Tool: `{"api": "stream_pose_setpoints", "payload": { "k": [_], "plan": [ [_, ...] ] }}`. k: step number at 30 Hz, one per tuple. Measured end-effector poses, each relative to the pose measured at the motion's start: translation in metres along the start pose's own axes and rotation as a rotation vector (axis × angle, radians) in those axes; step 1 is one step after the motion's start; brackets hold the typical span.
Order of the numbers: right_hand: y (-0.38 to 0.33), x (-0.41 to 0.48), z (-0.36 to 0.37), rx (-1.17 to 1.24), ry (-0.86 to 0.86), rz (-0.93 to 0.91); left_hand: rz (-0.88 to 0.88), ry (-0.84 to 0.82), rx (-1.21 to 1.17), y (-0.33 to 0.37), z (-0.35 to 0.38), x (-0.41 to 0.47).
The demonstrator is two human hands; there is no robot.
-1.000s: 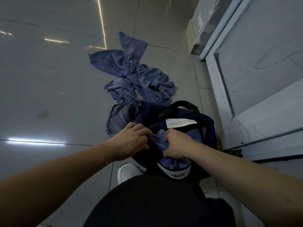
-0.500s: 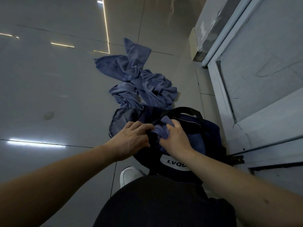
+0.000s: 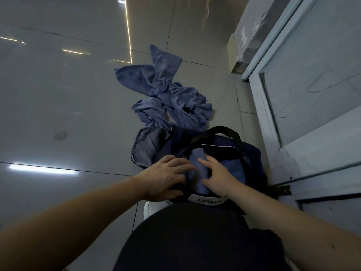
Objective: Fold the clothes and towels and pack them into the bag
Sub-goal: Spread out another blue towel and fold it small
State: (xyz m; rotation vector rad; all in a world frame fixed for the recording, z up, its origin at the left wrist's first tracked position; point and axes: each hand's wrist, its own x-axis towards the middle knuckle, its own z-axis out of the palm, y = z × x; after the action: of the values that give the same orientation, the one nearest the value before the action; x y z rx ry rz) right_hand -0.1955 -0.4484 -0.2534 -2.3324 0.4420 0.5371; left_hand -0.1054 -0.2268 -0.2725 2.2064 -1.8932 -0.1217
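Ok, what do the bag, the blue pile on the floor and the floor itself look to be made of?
Bag: dark navy woven fabric, matte, probably nylon or canvas; it slumps softly and has webbing handles.
Blue pile: looks like terry or fleece towelling, a fuzzy matte surface with soft, thick creases.
Floor: glossy glazed tile, mirror reflections of ceiling lights and thin grout lines.

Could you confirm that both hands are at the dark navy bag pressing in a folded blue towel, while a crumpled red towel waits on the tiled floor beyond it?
Not quite: the head view shows the crumpled towel on the tiled floor is blue, not red. The rest holds: the left hand and right hand are at the dark navy bag, pressing in the folded blue towel.
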Motion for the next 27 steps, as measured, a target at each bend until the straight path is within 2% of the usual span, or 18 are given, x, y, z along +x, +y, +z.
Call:
{"api": "stream_pose_setpoints", "payload": {
  "k": [4, 9, 13, 16, 18, 22, 27],
  "plan": [
    [0.013, -0.001, 0.001, -0.102, -0.011, -0.019, 0.03, -0.055, -0.01, 0.003, 0.002, 0.005],
    [0.009, -0.005, 0.002, -0.664, 0.122, -0.114, -0.037, -0.176, 0.001, -0.001, 0.011, 0.002],
    [0.002, 0.003, 0.002, -0.844, -0.021, -0.212, -0.03, -0.13, 0.001, -0.003, 0.013, 0.001],
    [0.003, 0.014, 0.0, -0.815, -0.111, -0.172, -0.064, -0.088, 0.059, -0.008, 0.015, 0.0],
    [0.007, 0.021, 0.001, -0.745, -0.184, -0.136, -0.126, -0.158, 0.078, -0.009, 0.016, 0.0],
    [0.012, 0.028, 0.009, -0.799, -0.238, -0.103, -0.223, -0.294, 0.083, -0.003, 0.017, 0.004],
    [-0.009, 0.028, -0.007, -0.853, -0.272, -0.096, -0.218, -0.219, 0.054, -0.008, 0.017, 0.003]
  ]
}}
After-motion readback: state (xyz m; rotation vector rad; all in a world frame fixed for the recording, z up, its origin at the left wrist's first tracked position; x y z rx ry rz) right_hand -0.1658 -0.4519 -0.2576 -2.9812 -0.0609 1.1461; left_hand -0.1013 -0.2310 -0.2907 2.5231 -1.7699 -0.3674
